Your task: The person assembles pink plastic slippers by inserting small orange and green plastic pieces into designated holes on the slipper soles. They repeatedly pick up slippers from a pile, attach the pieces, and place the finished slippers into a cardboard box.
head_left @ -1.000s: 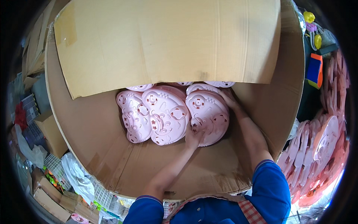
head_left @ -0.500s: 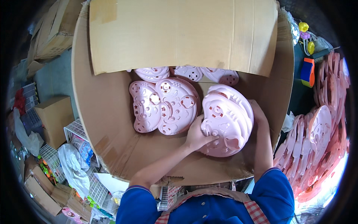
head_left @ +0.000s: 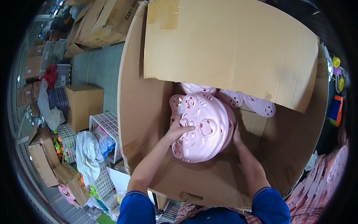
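Between my two hands is a pink moulded plastic shell [head_left: 218, 128], rounded on the right, with holes and raised details. My left hand [head_left: 178, 129] grips its left edge, thumb lying over the top face. At its right side my right hand [head_left: 236, 137] presses against the rim, the fingertips partly hidden. The shell is low inside a big cardboard carton [head_left: 132, 93], covering most of the similar shells on the left; one shell's edge [head_left: 175, 102] shows there. Farther back, more pink shells [head_left: 260, 106] lie partly under the carton's flap [head_left: 231, 44].
Many pink plastic pieces [head_left: 313, 186] are stacked outside the carton on the right, below an orange and blue object [head_left: 337, 110]. To the left stand a closed brown box [head_left: 85, 108], a white plastic crate [head_left: 105, 121] and a clear plastic bag [head_left: 88, 155].
Both hands have carried the shell leftward over the shells lying there. The head view has shifted, so the carton appears farther right and tilted.
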The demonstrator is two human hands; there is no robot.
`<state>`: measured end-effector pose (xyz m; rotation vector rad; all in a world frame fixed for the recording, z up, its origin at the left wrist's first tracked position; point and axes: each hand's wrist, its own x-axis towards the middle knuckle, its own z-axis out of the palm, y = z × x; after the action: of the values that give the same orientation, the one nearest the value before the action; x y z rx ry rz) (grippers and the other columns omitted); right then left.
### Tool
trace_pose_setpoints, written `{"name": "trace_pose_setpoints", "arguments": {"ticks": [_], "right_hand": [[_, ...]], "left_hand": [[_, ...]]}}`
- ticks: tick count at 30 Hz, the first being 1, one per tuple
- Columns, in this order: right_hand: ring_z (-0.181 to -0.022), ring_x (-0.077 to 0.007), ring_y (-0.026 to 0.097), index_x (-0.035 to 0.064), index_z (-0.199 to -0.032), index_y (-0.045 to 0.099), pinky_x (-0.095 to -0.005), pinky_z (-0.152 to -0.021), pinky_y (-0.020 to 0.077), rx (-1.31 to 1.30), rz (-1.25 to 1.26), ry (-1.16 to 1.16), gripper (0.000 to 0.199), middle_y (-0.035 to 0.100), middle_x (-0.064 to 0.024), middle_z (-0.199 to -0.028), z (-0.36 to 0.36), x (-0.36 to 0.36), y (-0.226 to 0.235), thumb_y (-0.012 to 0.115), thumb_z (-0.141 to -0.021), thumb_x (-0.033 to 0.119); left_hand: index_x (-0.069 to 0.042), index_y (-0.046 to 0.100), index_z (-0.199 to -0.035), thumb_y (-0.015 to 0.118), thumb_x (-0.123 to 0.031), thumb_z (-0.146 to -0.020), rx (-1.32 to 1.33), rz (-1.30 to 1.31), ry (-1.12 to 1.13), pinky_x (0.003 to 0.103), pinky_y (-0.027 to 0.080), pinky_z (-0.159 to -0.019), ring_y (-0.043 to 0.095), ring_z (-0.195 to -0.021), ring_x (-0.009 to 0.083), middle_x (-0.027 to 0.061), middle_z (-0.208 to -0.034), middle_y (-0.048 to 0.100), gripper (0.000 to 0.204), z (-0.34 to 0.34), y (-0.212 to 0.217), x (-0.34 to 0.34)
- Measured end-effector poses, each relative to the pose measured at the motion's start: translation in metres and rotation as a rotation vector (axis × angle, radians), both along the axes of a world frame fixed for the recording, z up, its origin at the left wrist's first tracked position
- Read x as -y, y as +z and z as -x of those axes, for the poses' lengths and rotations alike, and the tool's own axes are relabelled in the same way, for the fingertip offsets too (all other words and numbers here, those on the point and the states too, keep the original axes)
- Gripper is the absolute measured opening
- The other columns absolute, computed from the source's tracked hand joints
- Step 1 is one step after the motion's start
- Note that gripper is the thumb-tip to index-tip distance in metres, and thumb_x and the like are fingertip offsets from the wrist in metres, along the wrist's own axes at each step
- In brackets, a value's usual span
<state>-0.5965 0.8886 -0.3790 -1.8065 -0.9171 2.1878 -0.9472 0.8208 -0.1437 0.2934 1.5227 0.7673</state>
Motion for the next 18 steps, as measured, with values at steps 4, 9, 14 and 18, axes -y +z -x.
{"name": "trace_pose_setpoints", "arguments": {"ticks": [4,9,14,18], "right_hand": [[-0.155,-0.0247,0.034,0.0089,-0.166,0.033,-0.0391,-0.128,0.0242,-0.135,0.005,-0.134,0.081,0.038,-0.0128,-0.168,0.0,0.009,0.001,0.029,-0.109,0.066],[-0.156,-0.0293,0.032,0.0091,-0.165,0.035,-0.0401,-0.129,0.0207,0.048,-0.104,0.085,0.086,0.037,-0.0116,-0.169,-0.008,-0.011,0.011,0.037,-0.104,0.07],[-0.153,-0.0302,0.038,0.0016,-0.157,0.047,-0.0384,-0.127,0.0262,0.043,-0.126,0.025,0.081,0.045,-0.0178,-0.163,-0.005,-0.022,0.024,0.044,-0.105,0.064],[-0.151,-0.0278,0.04,-0.0015,-0.154,0.05,-0.0371,-0.127,0.0262,-0.086,-0.076,0.029,0.078,0.047,-0.0177,-0.162,-0.015,-0.023,0.042,0.044,-0.107,0.061]], "left_hand": [[0.0,0.032,-0.159,0.088,-0.008,-0.079,0.008,-0.09,-0.015,0.041,0.051,-0.111,0.058,-0.131,0.0268,0.016,-0.145,0.056,0.098,0.017,-0.016,0.005],[-0.004,0.042,-0.155,0.084,-0.008,-0.082,0.101,-0.037,0.003,0.041,0.05,-0.112,0.061,-0.129,0.0246,0.0111,-0.14,0.062,0.084,0.031,-0.024,0.016],[-0.003,0.034,-0.162,0.086,-0.01,-0.08,0.107,0.062,-0.016,0.041,0.045,-0.117,0.057,-0.136,0.0257,0.012,-0.149,0.058,0.098,0.047,-0.031,0.015],[-0.004,0.033,-0.163,0.086,-0.011,-0.08,0.082,0.101,-0.013,0.041,0.043,-0.118,0.055,-0.138,0.0259,0.0105,-0.15,0.057,0.099,0.059,-0.034,0.02]]}}
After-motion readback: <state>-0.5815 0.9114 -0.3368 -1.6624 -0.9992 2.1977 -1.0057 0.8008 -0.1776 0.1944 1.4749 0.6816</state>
